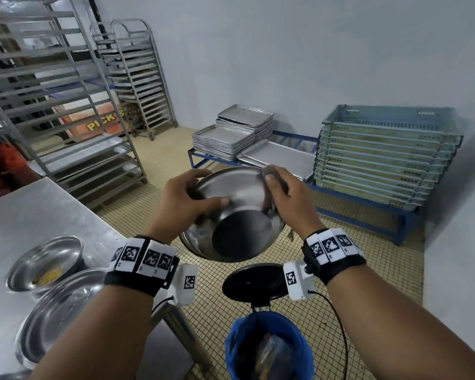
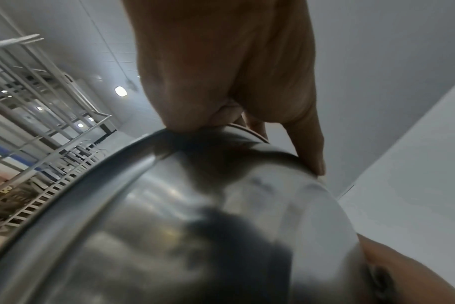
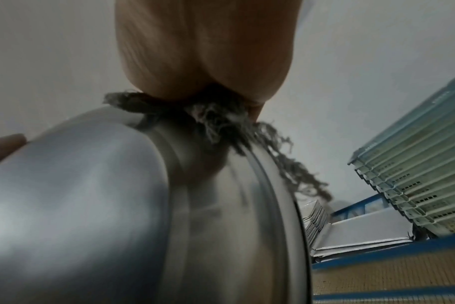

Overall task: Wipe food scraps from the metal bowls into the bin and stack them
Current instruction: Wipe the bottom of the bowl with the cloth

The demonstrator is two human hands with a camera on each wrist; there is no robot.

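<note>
A large metal bowl (image 1: 239, 215) is held tilted above the floor, its inside facing me. My left hand (image 1: 188, 197) grips its left rim, thumb inside, fingers behind. My right hand (image 1: 281, 192) holds a grey frayed rag (image 1: 269, 174) pressed against the bowl's upper right rim. The left wrist view shows the bowl's outside (image 2: 169, 216) under the left hand (image 2: 221, 82). In the right wrist view the rag (image 3: 216, 117) is pinched by the right hand (image 3: 203, 51) on the bowl's rim (image 3: 260, 185). Below stands a bin with a blue liner (image 1: 269, 346), its black lid (image 1: 254, 282) up.
On the steel table (image 1: 25, 215) at left sit a small bowl with yellow scraps (image 1: 45, 263) and a larger bowl (image 1: 61, 305). Ahead are stacked baking trays (image 1: 231, 133) on a blue frame and stacked crates (image 1: 384, 154). Tray racks (image 1: 66, 91) stand at the left.
</note>
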